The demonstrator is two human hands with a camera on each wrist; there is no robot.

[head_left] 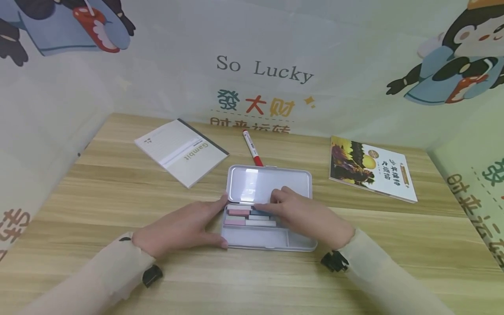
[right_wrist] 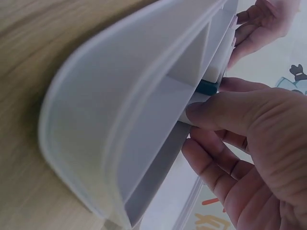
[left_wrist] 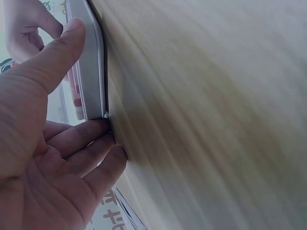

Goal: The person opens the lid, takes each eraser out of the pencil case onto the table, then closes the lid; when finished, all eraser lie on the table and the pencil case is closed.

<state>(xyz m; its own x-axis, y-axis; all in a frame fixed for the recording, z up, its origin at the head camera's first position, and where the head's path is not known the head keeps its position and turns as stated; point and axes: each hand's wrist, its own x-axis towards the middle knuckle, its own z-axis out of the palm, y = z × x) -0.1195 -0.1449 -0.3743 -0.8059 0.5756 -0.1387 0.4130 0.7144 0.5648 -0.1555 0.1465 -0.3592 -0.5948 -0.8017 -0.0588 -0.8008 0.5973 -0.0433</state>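
Note:
An open white pencil case (head_left: 256,238) lies on the table with its lid (head_left: 271,183) folded back. Small eraser-like blocks fill the left of its back compartment, among them a pink one (head_left: 238,212) and a white one (head_left: 260,223). My left hand (head_left: 185,227) holds the case's left end, thumb on the front wall and fingers toward the back corner. Over the back compartment, my right hand (head_left: 303,214) pinches a small white block (right_wrist: 191,106) beside a dark teal one (right_wrist: 207,87). The fingers partly hide that white block.
A red-and-white marker (head_left: 252,148) lies just behind the lid. Back left is a notebook (head_left: 183,151); back right, a book with a pictured cover (head_left: 372,168). Printed cloth (head_left: 267,39) hangs behind the wooden table (head_left: 220,280). The case's front compartment has a divider (head_left: 288,238) near its right end.

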